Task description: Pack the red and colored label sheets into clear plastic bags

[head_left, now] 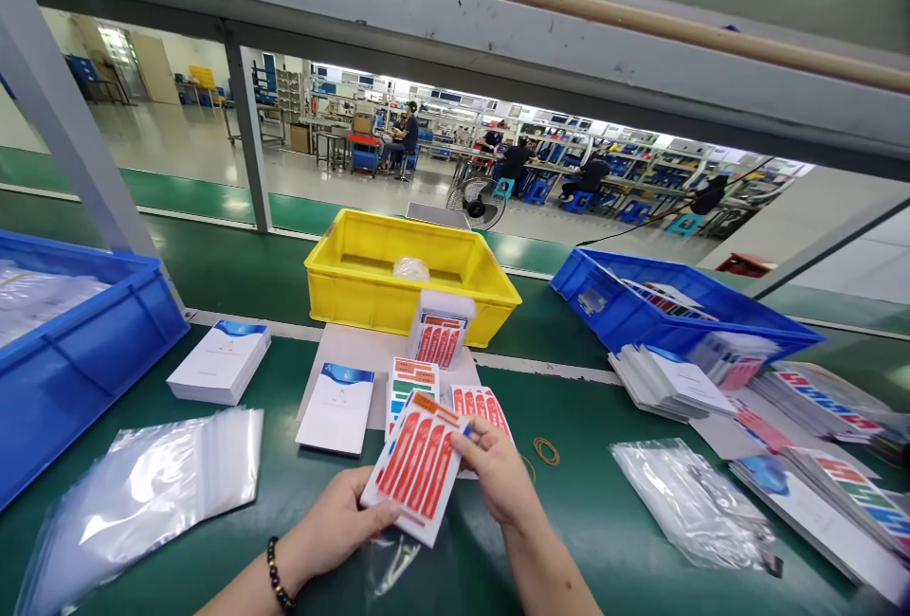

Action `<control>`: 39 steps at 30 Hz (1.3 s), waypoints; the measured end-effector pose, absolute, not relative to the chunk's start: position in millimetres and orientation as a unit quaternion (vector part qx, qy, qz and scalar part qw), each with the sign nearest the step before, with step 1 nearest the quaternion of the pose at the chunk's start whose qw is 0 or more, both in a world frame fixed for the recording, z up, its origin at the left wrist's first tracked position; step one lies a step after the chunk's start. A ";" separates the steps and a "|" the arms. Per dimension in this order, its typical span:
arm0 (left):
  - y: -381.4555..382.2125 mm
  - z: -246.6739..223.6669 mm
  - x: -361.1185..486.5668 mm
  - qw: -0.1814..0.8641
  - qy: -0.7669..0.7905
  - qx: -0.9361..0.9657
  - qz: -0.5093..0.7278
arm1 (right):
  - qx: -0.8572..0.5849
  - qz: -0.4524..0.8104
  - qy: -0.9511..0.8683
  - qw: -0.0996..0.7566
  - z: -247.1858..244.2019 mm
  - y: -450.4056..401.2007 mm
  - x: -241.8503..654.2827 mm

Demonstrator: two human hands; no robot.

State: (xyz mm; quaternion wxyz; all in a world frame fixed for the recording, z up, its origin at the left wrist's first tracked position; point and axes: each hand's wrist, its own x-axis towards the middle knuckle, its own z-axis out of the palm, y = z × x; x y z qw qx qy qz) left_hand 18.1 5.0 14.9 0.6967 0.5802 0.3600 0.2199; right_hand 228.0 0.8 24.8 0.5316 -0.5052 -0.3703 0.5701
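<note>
Both hands hold a white card printed with red strips [419, 464], perhaps with others stacked beneath it. My left hand [341, 516] grips its lower left side, the thumb on top. The fingers of my right hand [498, 469] pinch its upper right edge. A clear plastic bag [392, 564] hangs below the card; whether the card is partly inside it I cannot tell. Just beyond lie a pile with orange and green prints [412, 374] and another red-striped pile [483, 403]. A white booklet with a blue top [336, 412] lies left of them.
A yellow bin [355, 298] stands behind, with blue bins [92, 351] [661, 322] on either side. Clear bags [163, 483] lie left, more bags [689, 498] right. Booklets [220, 365] are stacked left; rubber bands [546, 451] lie near my right hand. People sit beyond the frame.
</note>
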 end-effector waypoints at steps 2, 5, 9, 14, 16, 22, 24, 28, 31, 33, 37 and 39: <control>6.6 16.6 16.0 0.602 0.392 0.664 0.206 | -0.518 0.530 -0.312 0.595 25.4 4.3 234.9; 7.9 18.4 14.1 0.523 0.367 0.748 0.178 | -0.513 0.508 -0.290 0.628 23.3 6.6 237.1; 9.1 21.2 12.7 0.534 0.328 0.751 0.209 | -0.517 0.518 -0.327 0.598 18.0 5.5 232.5; 9.9 21.4 12.4 0.547 0.346 0.722 0.244 | -0.515 0.528 -0.377 0.560 18.4 3.9 234.9; 9.2 19.6 13.0 0.544 0.348 0.721 0.249 | -0.519 0.534 -0.398 0.536 18.6 3.0 234.7; 7.1 14.8 16.5 0.555 0.350 0.699 0.285 | -0.522 0.529 -0.464 0.483 17.0 -3.5 223.8; 7.0 14.9 17.6 0.569 0.351 0.676 0.309 | -0.545 0.480 -0.527 0.442 20.5 -6.7 220.5; 7.0 14.1 18.5 0.576 0.366 0.642 0.349 | -0.505 0.441 -0.661 0.337 34.1 -12.8 215.8; 7.1 10.8 18.6 0.589 0.367 0.622 0.363 | -0.487 0.469 -0.681 0.282 41.2 -14.9 213.0; 7.3 7.9 18.7 0.595 0.363 0.613 0.372 | -0.498 0.473 -0.679 0.260 41.9 -15.1 212.1; 8.0 6.5 19.5 0.646 0.386 0.564 0.341 | -0.522 0.464 -0.656 0.284 35.9 -14.2 213.6; 8.3 8.8 20.0 0.667 0.398 0.551 0.306 | -0.523 0.477 -0.638 0.303 32.1 -13.8 215.0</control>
